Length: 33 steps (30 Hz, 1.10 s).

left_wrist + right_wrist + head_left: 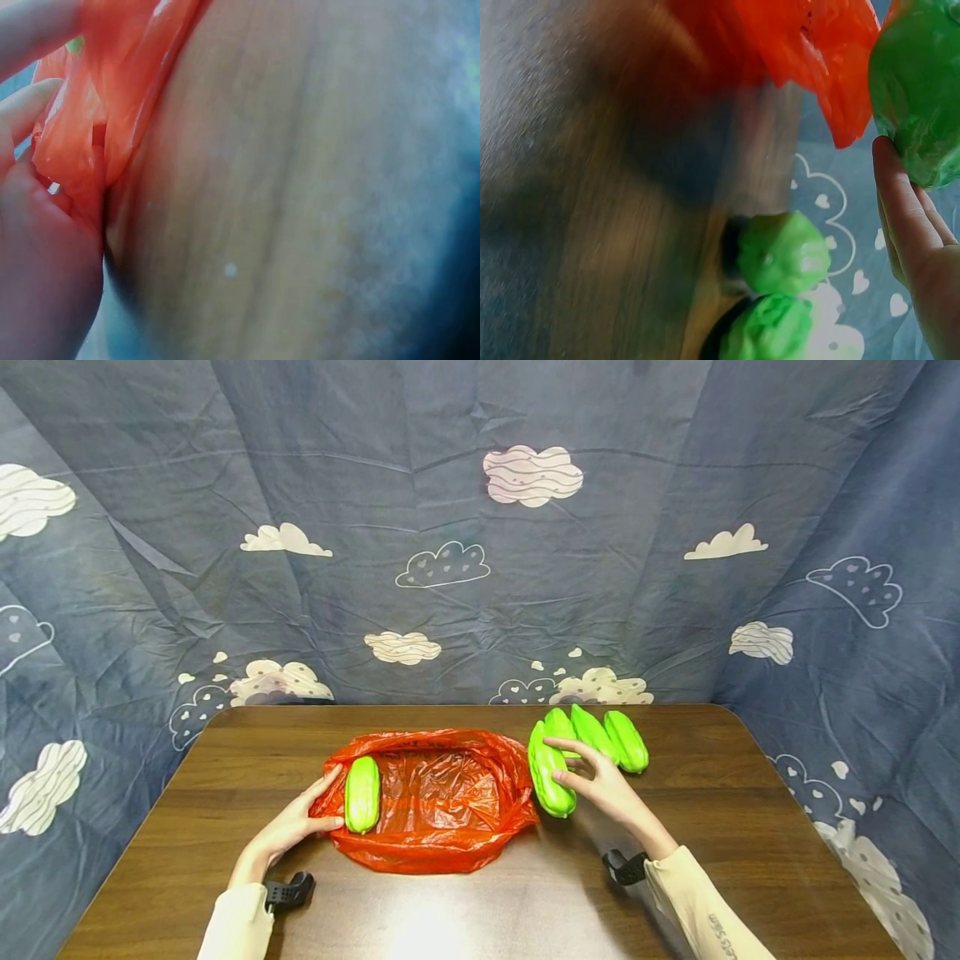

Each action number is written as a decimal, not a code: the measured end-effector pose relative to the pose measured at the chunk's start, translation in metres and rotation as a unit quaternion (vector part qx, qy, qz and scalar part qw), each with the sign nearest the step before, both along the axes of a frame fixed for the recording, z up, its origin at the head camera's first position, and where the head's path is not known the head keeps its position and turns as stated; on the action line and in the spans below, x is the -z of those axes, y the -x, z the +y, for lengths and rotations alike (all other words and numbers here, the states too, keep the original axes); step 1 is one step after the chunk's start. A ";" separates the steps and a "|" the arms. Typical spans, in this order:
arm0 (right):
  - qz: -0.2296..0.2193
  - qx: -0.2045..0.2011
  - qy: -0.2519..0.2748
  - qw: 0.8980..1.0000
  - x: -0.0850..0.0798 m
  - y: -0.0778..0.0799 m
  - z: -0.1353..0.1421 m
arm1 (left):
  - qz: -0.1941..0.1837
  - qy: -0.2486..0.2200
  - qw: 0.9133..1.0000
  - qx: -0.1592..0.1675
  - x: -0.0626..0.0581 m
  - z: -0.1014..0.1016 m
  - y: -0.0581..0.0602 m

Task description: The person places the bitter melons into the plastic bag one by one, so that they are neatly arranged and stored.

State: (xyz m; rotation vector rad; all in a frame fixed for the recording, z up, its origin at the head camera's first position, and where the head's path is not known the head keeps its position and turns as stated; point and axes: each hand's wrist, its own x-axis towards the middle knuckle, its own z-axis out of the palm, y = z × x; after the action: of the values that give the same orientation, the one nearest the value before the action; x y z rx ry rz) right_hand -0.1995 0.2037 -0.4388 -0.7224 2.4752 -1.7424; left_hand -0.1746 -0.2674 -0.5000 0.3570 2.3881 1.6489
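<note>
A red plastic bag (442, 852) lies spread with its mouth up on the table, and one long bright-green ribbed gourd (362, 795) is inside at its left end. My left hand (281, 831) holds the bag's left rim; in the left wrist view its fingers (30, 109) are against the crumpled plastic. Just beyond the bag's right side, my right hand (607, 785) grips another green gourd (551, 772) between thumb and fingers. The right wrist view shows this gourd (922, 97) raised above the table, its far part cut off by the frame.
Behind the right hand, several more green gourds (626, 741) lie side by side near the back edge of the wooden table (720, 793). A dark cloth with cloud prints (450, 610) hangs behind the table and along both sides.
</note>
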 end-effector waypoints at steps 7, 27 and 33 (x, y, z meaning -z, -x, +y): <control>0.002 0.001 -0.006 1.000 -0.006 0.000 -0.006 | 0.002 -0.002 1.000 0.000 -0.001 0.001 0.000; -0.002 -0.019 0.001 1.000 -0.016 0.003 -0.028 | -0.005 0.002 1.000 0.000 0.002 -0.001 0.001; 0.007 -0.047 0.017 0.999 -0.010 0.005 -0.045 | -0.013 -0.018 1.000 0.002 0.002 -0.001 0.000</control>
State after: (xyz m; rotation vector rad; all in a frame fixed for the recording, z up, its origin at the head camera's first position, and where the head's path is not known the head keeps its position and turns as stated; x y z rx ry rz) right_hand -0.2046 0.1589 -0.4284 -0.8420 2.3827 -1.7576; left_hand -0.1742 -0.2686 -0.5015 0.3431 2.3402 1.6849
